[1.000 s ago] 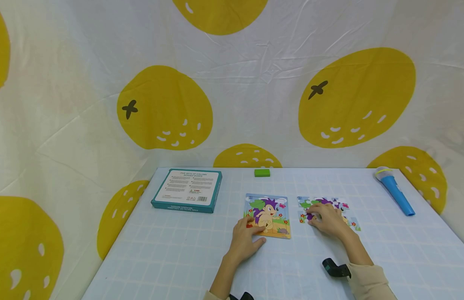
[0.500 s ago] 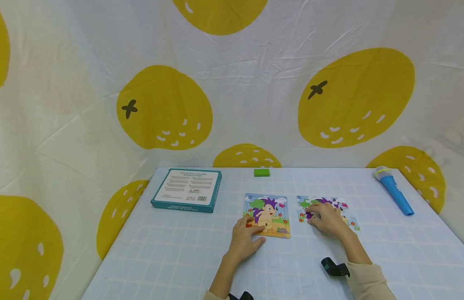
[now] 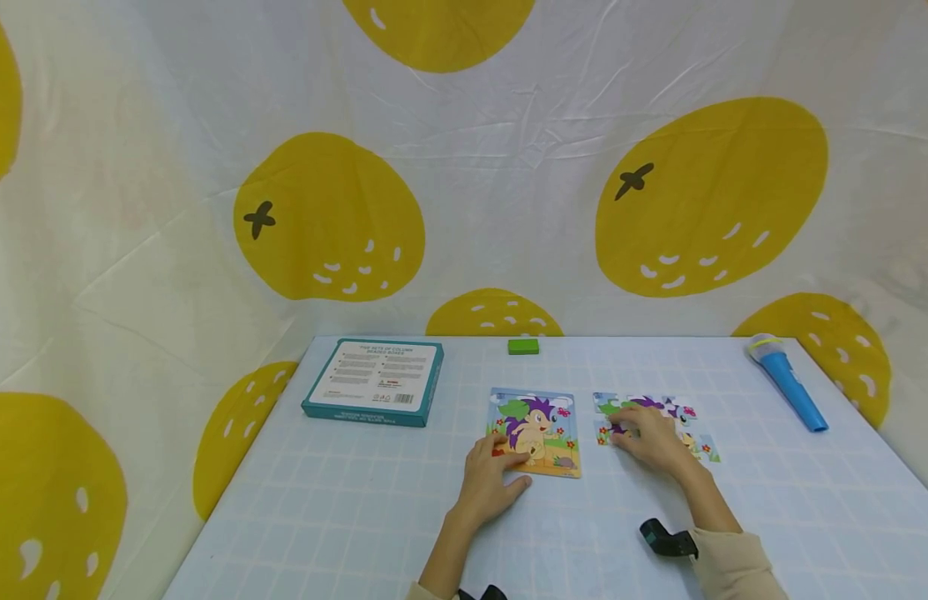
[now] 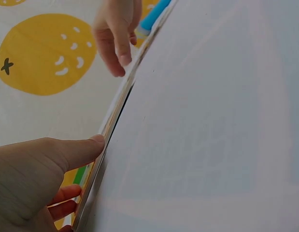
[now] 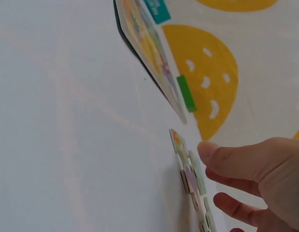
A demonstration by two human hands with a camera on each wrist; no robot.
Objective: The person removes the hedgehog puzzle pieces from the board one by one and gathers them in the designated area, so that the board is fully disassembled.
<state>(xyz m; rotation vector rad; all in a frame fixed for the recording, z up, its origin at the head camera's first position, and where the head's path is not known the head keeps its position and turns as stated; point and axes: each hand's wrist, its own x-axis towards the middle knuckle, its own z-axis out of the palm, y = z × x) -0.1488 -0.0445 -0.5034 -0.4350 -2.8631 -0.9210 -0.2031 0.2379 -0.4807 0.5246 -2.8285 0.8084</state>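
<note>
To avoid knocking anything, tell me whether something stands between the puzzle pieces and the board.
Nothing visible does: only bare table shows between the pieces and the board. The right hand is over the pieces; the left hand rests at the board's near left corner, away from that gap.

The right fingers (image 3: 627, 413) partly hide the puzzle pieces (image 3: 708, 447) below.

Teal box (image 3: 374, 379), microphone (image 3: 794, 390), apparent block (image 3: 523, 347).
</note>
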